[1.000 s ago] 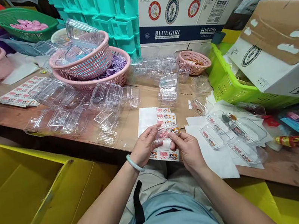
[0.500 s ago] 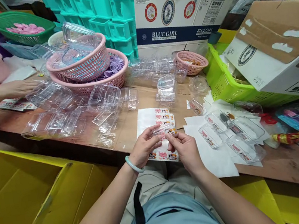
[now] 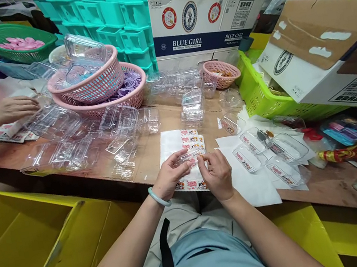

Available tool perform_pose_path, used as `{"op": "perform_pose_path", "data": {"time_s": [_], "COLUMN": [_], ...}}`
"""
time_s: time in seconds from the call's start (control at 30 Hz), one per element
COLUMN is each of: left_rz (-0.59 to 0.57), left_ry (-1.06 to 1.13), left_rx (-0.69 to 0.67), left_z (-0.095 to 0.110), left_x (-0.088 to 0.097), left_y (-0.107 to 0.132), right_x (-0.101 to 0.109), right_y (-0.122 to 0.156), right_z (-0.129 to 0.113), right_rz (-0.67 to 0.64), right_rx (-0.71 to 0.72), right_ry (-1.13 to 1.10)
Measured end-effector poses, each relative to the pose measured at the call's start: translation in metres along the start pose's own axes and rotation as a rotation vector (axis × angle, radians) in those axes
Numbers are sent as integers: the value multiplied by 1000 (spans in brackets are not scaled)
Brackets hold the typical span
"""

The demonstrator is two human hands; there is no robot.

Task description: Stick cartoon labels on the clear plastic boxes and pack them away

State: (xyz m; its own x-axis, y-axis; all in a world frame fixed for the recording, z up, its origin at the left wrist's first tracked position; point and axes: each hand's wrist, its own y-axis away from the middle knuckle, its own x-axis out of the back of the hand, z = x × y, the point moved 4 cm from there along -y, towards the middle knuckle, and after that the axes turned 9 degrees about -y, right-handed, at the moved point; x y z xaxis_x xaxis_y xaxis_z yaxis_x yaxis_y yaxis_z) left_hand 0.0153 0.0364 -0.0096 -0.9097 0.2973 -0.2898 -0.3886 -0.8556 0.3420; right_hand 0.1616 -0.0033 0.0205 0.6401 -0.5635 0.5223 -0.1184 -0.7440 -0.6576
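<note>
My left hand [image 3: 168, 176] is closed around a small clear plastic box [image 3: 192, 153], tilted above a sheet of stickers. A printed sticker [image 3: 191, 163] with pink lettering shows at the box's near side. My right hand [image 3: 219, 174] pinches with thumb and forefinger at the right end of the sticker, and the fingers hide that end. Beneath both hands lies the white sticker sheet [image 3: 170, 141], bearing rows of pink lettering and cartoon cats. To the right, several boxes with stickers [image 3: 245, 159] rest on white paper [image 3: 257, 193].
Clear plastic boxes [image 3: 73, 154] lie across the left of the table. Stacked pink baskets [image 3: 89, 86] stand behind them. A co-worker's hand [image 3: 18, 108] is at far left. A green crate [image 3: 261, 98] holding a carton [image 3: 304, 68] bounds the right. Yellow board [image 3: 55, 252] is below.
My right hand has turned at the box's right end, with its fingers curled in more. My left hand still holds the box. The co-worker's hand has lifted slightly, and the view has shifted a little.
</note>
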Motion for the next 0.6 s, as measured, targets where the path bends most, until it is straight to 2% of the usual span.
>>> {"op": "perform_pose_path", "data": {"time_s": [0.1,0.13,0.2,0.3,0.4,0.47,0.5,0.6], "left_rz": [9,8,-14,-55,-51,-65,-88,-211], "left_ry": [26,33,49,90,109,79,45,-120], "left_rx": [7,9,-2,-33,-5,-5,-30,-136], "left_z": [0,1,4,8,7,6,6,10], "left_x": [-2,-3,-7,-11,-11,-14,-17,-23], "left_y": [3,4,7,10,11,11,11,13], "right_x": [5,5,2,-4,-1,5,9,24], "right_y": [0,0,1,2,2,2,0,-8], "right_z": [17,21,23,18,17,19,19,24], "right_rz": [149,163,69,-153,-235,-302,-347,-501], "right_rx": [-323,-433,-587,-695,-795,-823,-793,-563], "right_ry": [-244,-340,-513,-662,-774,-808,-784,-607]}}
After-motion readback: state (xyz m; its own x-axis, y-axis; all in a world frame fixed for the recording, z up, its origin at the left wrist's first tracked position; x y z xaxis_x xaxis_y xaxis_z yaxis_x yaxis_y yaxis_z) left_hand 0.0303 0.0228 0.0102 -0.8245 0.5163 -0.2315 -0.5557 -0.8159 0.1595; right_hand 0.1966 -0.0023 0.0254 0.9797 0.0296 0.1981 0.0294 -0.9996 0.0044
